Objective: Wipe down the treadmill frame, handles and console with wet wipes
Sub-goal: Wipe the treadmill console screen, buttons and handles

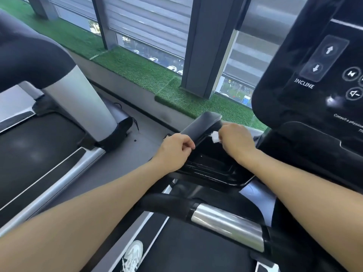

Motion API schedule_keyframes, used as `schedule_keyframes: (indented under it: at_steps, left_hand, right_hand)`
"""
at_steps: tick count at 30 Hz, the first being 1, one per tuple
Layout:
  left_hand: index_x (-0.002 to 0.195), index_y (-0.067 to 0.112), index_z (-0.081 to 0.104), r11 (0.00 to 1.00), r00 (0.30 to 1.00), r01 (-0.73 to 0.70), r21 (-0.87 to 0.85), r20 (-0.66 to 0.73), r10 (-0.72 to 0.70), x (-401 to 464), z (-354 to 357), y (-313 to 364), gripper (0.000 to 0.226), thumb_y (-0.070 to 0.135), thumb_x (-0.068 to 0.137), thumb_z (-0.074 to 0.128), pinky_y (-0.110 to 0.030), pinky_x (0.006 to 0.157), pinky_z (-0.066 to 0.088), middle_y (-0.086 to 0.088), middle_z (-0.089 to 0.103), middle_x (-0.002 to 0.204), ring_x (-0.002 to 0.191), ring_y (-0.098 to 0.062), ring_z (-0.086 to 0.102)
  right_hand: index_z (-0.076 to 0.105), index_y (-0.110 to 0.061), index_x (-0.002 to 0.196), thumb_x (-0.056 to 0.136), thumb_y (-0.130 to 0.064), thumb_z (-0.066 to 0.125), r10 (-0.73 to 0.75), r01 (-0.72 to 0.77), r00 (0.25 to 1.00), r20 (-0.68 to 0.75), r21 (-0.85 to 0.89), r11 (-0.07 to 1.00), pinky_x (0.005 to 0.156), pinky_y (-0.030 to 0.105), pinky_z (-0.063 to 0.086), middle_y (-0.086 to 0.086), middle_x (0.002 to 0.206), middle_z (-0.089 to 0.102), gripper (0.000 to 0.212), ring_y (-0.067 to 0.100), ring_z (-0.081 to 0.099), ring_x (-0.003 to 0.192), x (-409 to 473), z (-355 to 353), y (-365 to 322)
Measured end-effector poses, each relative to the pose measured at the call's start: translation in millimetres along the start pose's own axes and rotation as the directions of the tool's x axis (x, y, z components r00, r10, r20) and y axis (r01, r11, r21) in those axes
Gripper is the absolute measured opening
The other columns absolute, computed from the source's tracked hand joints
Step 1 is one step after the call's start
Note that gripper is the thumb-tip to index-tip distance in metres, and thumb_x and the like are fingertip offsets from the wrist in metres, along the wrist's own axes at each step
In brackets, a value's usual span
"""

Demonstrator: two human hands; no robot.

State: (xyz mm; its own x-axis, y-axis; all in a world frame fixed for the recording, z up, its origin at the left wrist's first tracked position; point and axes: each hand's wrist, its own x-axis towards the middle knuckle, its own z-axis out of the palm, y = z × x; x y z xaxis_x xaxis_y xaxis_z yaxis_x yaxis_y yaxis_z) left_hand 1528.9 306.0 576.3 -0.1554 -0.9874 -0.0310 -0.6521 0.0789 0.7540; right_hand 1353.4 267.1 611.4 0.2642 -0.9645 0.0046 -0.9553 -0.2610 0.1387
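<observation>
A window with lowered blinds and a strip of green turf (137, 69) back the treadmill. The wipe (215, 137), pinched in the curled fingers of the right hand (235, 140), sits against the flap (200, 126) over the side tray (212, 165); the flap's long axis runs up and away to the right. The left hand (172, 152) grips the flap's near edge, and the console (314, 75) stands just right of the wipe.

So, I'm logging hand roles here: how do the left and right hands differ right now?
The left hand grips the edge of the black pad and holds no wipe; the right hand pinches a bunched white wipe against the pad's underside. The left sits nearer the camera, the right closer to the console. Both have curled fingers.
</observation>
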Motion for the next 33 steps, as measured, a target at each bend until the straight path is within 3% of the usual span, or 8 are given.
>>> schedule_keyframes:
  at_steps: [3,6,13,18,24,27,29,33]
  left_hand:
    - [0.09,0.018,0.066,1.0,1.0,0.011,-0.004,-0.004,-0.011,-3,-1,1,0.018,0.007,0.09,0.052,-0.001,0.061,0.036,0.002,0.062,0.083,0.08,-0.015,0.059]
    - [0.088,0.02,0.066,1.0,1.0,0.025,-0.007,-0.017,-0.025,-7,-5,-2,0.02,0.006,0.09,0.052,-0.003,0.062,0.037,0.001,0.063,0.083,0.082,-0.015,0.06]
    - [0.088,0.019,0.069,0.999,0.997,0.037,-0.005,-0.069,-0.037,-16,-11,-10,0.021,0.005,0.088,0.053,-0.016,0.073,0.041,0.0,0.063,0.09,0.084,-0.015,0.059]
    - [0.092,0.017,0.069,0.999,0.995,0.05,0.007,-0.091,-0.049,-26,-13,-13,0.02,0.005,0.088,0.054,-0.021,0.08,0.042,-0.001,0.063,0.097,0.09,-0.016,0.059]
    - [0.093,0.014,0.069,0.996,0.989,0.085,0.029,-0.126,-0.08,-40,-21,-17,0.02,0.003,0.088,0.053,-0.021,0.079,0.042,-0.003,0.065,0.097,0.09,-0.019,0.059]
    - [0.093,0.016,0.069,0.992,0.988,0.111,0.053,-0.118,-0.104,-46,-21,-21,0.02,0.005,0.089,0.053,-0.021,0.081,0.04,-0.002,0.064,0.1,0.094,-0.018,0.058]
    - [0.091,0.019,0.068,0.991,0.989,0.113,0.068,-0.103,-0.106,-50,-18,-17,0.02,0.006,0.089,0.053,-0.021,0.084,0.039,-0.001,0.063,0.103,0.096,-0.017,0.056]
    - [0.086,0.024,0.064,0.99,0.989,0.125,0.067,-0.093,-0.119,-52,-14,-14,0.021,0.008,0.09,0.053,-0.024,0.086,0.041,-0.002,0.062,0.104,0.096,-0.017,0.056]
  right_hand:
    - [0.062,-0.008,0.087,0.087,0.001,0.047,-0.02,0.019,1.0,0.004,0.048,0.999,0.067,0.032,0.034,0.007,0.087,0.054,0.018,0.03,0.053,0.087,6,4,-11]
    - [0.066,-0.003,0.104,0.091,0.0,0.045,-0.04,0.039,0.999,0.017,0.035,0.999,0.072,0.035,0.04,0.013,0.108,0.056,0.024,0.032,0.056,0.102,16,10,-26]
    - [0.064,-0.002,0.097,0.094,-0.008,0.05,-0.123,0.12,0.992,0.04,0.077,0.99,0.068,0.033,0.033,0.013,0.103,0.056,0.016,0.033,0.059,0.099,10,19,-41]
    - [0.064,-0.006,0.105,0.094,-0.011,0.048,-0.302,0.283,0.938,0.171,0.129,0.95,0.081,0.032,0.039,0.01,0.113,0.057,0.02,0.028,0.055,0.108,-6,3,-66]
    - [0.065,-0.01,0.099,0.089,-0.004,0.049,-0.339,0.299,0.914,0.224,0.193,0.934,0.071,0.028,0.034,0.008,0.108,0.058,0.02,0.026,0.053,0.108,-14,-6,-81]
    - [0.057,-0.023,0.066,0.083,-0.001,0.05,-0.259,0.198,0.931,0.257,0.239,0.951,0.064,0.028,0.033,0.005,0.082,0.056,0.029,0.029,0.052,0.084,-21,-5,-80]
    - [0.049,-0.022,0.056,0.083,-0.004,0.052,-0.218,0.134,0.937,0.272,0.297,0.946,0.063,0.028,0.037,0.002,0.076,0.056,0.033,0.029,0.051,0.077,-26,0,-73]
    - [0.073,-0.031,0.092,0.087,-0.016,0.06,-0.256,0.146,0.928,0.27,0.37,0.918,0.082,0.032,0.049,0.001,0.104,0.068,0.02,0.026,0.061,0.096,-32,-6,-68]
